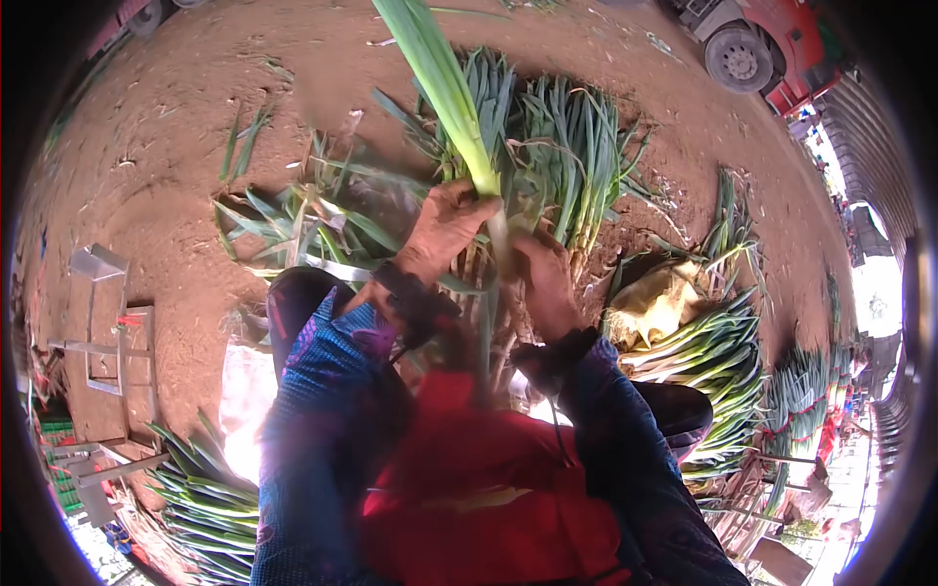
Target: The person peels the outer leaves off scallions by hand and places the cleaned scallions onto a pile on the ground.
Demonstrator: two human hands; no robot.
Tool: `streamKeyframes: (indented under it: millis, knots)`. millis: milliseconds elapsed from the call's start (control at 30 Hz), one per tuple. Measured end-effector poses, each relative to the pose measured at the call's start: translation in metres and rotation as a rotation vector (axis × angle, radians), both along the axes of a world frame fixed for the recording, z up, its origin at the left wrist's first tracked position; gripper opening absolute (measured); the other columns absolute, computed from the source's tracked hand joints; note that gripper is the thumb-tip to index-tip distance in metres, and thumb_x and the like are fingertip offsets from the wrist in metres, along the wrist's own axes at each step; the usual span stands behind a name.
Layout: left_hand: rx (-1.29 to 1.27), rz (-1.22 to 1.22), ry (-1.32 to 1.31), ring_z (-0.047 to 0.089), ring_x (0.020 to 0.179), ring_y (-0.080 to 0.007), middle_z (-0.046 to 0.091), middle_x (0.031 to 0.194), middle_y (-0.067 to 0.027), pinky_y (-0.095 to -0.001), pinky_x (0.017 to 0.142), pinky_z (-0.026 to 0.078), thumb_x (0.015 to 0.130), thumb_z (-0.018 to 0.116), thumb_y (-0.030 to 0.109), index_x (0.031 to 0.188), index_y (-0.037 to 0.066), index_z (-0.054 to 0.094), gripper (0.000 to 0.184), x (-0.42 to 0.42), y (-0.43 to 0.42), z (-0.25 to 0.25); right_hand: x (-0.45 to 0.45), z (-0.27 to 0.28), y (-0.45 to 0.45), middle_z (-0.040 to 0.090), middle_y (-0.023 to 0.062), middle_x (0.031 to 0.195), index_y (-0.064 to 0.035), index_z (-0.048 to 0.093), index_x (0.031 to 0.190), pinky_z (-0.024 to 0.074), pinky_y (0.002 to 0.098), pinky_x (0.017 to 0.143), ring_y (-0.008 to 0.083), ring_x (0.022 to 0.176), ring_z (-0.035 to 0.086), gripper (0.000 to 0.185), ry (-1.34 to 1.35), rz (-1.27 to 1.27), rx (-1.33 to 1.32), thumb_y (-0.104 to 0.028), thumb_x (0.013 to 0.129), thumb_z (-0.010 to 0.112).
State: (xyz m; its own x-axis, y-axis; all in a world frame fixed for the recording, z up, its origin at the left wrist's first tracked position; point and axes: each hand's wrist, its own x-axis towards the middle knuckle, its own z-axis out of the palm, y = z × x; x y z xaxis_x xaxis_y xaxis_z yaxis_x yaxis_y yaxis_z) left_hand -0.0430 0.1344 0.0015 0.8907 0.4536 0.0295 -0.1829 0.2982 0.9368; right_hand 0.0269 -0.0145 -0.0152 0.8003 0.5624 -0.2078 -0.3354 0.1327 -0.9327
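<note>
A large green leek (445,93) stands upright in front of me, its leaves reaching the top of the view. My left hand (447,227) is closed round its pale stalk, thumb and fingers pressed together. Just to the right, my right hand (547,278) is beside the lower stalk with its fingers curled; blur hides what they hold, if anything. Behind both hands lies a thick bunch of leeks (572,146) on the soil. Loose leaves (293,220) are strewn to the left of my left hand.
More leeks (703,356) lie at the right by a yellowish sack (657,305). Another pile (210,498) is at the lower left, below a metal frame (122,342). A red vehicle (796,49) stands at the upper right. My knees flank the work area.
</note>
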Motion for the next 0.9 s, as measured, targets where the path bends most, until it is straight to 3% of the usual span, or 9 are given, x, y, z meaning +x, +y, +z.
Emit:
streamKeyframes:
  millis: [133, 233, 567, 667, 800, 900]
  knots:
    - [0.042, -0.130, -0.061, 0.062, 0.098, -0.0160, 0.067, 0.102, -0.0079, -0.0297, 0.093, 0.045, 0.089, 0.062, 0.011, 0.116, 0.000, 0.060, 0.029, -0.006, 0.000, 0.008, 0.006, -0.008, -0.004, 0.064, 0.0082, 0.076, 0.0007, 0.065, 0.097, 0.0446, 0.0279, 0.052, 0.0162, 0.059, 0.059, 0.023, 0.107, -0.059, -0.028, -0.014, 0.079, 0.060]
    - [-0.020, -0.158, -0.113, 0.060, 0.104, -0.0175, 0.066, 0.106, -0.0094, -0.0314, 0.098, 0.042, 0.090, 0.061, 0.011, 0.119, 0.000, 0.058, 0.031, -0.008, -0.006, 0.019, 0.004, -0.002, -0.011, 0.064, 0.0094, 0.075, 0.0010, 0.065, 0.095, 0.0456, 0.0289, 0.051, 0.0177, 0.057, 0.059, 0.022, 0.160, -0.070, -0.059, -0.015, 0.081, 0.059]
    - [0.057, -0.090, -0.161, 0.063, 0.102, -0.0219, 0.065, 0.108, -0.0121, -0.0363, 0.093, 0.049, 0.092, 0.058, 0.013, 0.121, 0.000, 0.056, 0.032, -0.008, 0.001, 0.024, 0.006, -0.026, -0.053, 0.062, 0.0066, 0.070, 0.0008, 0.064, 0.094, 0.0511, 0.0298, 0.061, 0.0181, 0.058, 0.060, 0.027, 0.059, -0.031, -0.105, -0.025, 0.087, 0.058]
    - [0.018, -0.093, -0.168, 0.063, 0.101, -0.0224, 0.065, 0.108, -0.0121, -0.0367, 0.092, 0.049, 0.092, 0.059, 0.013, 0.121, 0.000, 0.056, 0.032, -0.009, 0.004, 0.027, 0.035, -0.089, -0.085, 0.063, 0.0060, 0.076, -0.0034, 0.063, 0.088, 0.0517, 0.0294, 0.066, 0.0175, 0.069, 0.064, 0.024, 0.151, -0.021, -0.196, -0.026, 0.090, 0.055]
    - [-0.005, -0.089, -0.156, 0.063, 0.100, -0.0233, 0.065, 0.106, -0.0121, -0.0374, 0.093, 0.049, 0.092, 0.059, 0.014, 0.121, 0.000, 0.056, 0.033, -0.017, 0.014, 0.037, 0.045, -0.098, -0.123, 0.058, 0.0044, 0.070, -0.0051, 0.063, 0.085, 0.0471, 0.0273, 0.059, 0.0144, 0.058, 0.054, 0.025, 0.207, 0.048, -0.365, -0.029, 0.087, 0.057]
    - [0.009, -0.075, -0.148, 0.064, 0.100, -0.0245, 0.065, 0.105, -0.0128, -0.0385, 0.093, 0.050, 0.092, 0.059, 0.015, 0.121, 0.000, 0.056, 0.033, -0.021, 0.019, 0.043, 0.034, -0.098, -0.145, 0.052, 0.0011, 0.061, -0.0079, 0.061, 0.078, 0.0424, 0.0266, 0.051, 0.0131, 0.053, 0.051, 0.025, 0.188, -0.131, -0.392, -0.031, 0.086, 0.059]
